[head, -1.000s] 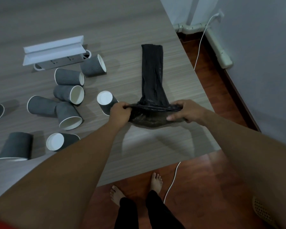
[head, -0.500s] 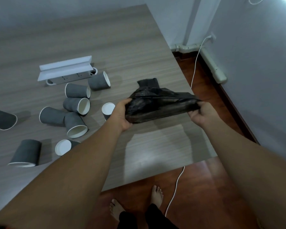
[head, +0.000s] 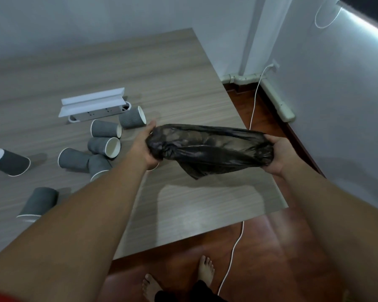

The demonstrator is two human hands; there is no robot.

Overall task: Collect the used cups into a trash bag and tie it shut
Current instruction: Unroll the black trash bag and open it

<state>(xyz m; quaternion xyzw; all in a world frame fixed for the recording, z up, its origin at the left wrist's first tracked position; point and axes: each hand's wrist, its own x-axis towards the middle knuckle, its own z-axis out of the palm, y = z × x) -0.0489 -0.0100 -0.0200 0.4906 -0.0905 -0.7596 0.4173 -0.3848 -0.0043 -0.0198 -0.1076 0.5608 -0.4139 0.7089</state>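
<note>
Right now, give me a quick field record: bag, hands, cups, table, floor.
bag: black trash bag stretched between both hands, lifted off the table, no cups inside
left hand: left hand grips the bag's left end
right hand: right hand grips the bag's right end
cups: grey paper cups lie tipped over, left of the bag
table: wood-grain table, white power strip at the back
floor: white cable

Black trash bag stretched open above table; grey cups toppled.
</note>
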